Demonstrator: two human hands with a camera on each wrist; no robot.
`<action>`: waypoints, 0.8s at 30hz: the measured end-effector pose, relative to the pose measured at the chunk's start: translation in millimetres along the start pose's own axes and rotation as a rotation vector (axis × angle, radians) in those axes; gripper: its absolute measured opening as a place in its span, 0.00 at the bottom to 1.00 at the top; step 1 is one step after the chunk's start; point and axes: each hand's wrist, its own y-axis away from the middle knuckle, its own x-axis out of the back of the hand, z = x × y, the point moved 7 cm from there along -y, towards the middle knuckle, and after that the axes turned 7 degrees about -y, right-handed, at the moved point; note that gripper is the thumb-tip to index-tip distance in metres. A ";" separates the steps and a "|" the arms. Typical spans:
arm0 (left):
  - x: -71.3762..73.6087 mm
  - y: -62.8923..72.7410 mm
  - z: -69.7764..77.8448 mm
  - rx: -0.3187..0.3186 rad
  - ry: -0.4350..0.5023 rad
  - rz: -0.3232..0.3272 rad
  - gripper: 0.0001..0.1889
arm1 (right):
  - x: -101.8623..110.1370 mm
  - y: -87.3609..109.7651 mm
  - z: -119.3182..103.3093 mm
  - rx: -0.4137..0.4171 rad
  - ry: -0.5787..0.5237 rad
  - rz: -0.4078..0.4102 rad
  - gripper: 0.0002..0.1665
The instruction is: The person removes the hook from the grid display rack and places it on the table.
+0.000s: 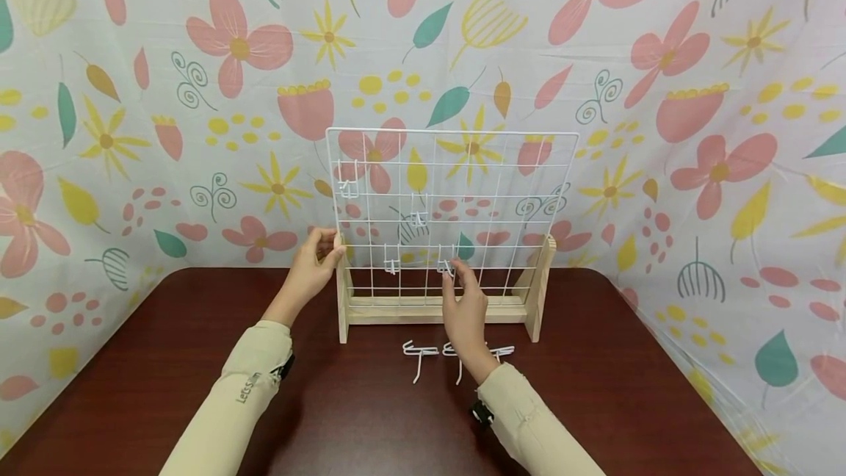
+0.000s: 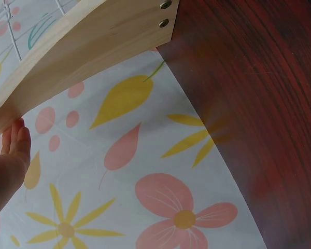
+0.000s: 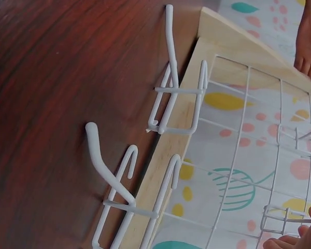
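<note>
A white wire grid (image 1: 502,208) stands upright in a pale wooden stand (image 1: 542,289). My left hand (image 1: 313,267) grips the stand's left upright near its top; in the left wrist view its fingers (image 2: 20,140) lie against the wood. With thumb and fingertips, my right hand (image 1: 466,314) pinches a white wire hook (image 1: 445,267) hanging low on the grid; only part of this hand shows in the right wrist view. More hooks hang on the grid: one at upper left (image 1: 347,187), a middle hook (image 1: 419,217) and a lower-left hook (image 1: 392,265).
Loose white hooks lie on the dark red-brown table (image 1: 357,410) before the stand: a left hook (image 1: 419,352), a middle hook (image 3: 127,202) and a right one (image 1: 504,351), partly behind the right wrist. A flower-patterned cloth (image 1: 251,123) hangs behind and at both sides.
</note>
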 end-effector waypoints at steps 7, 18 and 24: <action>-0.1 0.2 0.1 0.000 0.002 0.002 0.20 | 0.4 -1.3 3.1 0.020 -0.015 0.014 0.12; 0.2 -1.1 -1.2 -0.004 -0.002 0.010 0.20 | 0.6 -0.7 3.7 0.056 -0.018 0.014 0.12; 0.4 -1.6 -1.2 -0.008 -0.001 0.014 0.19 | 0.2 -1.7 4.9 0.078 -0.007 0.023 0.13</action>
